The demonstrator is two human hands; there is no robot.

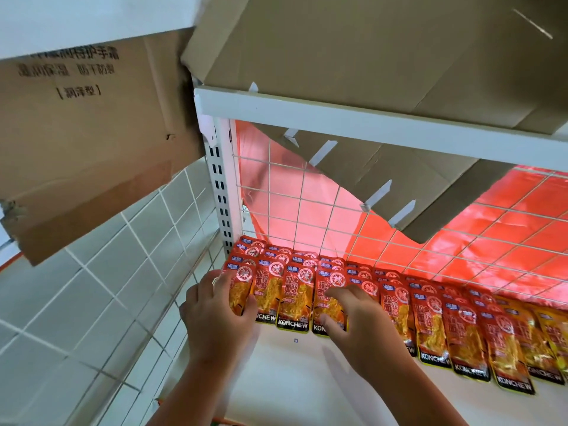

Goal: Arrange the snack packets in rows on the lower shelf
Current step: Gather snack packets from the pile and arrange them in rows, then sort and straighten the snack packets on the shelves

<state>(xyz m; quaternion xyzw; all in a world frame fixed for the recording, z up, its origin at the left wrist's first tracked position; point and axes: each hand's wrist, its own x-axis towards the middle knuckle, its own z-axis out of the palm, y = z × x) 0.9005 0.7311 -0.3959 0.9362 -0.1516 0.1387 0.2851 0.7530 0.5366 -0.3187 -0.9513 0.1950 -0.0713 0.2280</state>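
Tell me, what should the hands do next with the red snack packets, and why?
Probably lay the end packet flat beside its neighbour. The left hand grips it at the row's left end, while the right hand presses on another packet further along.

A brown printed cardboard box (92, 133) sits above-left of the left hand (215, 309), pale square tiles (76, 318) lie left, red foil sheeting (507, 216) hangs beyond the right hand (359, 318).
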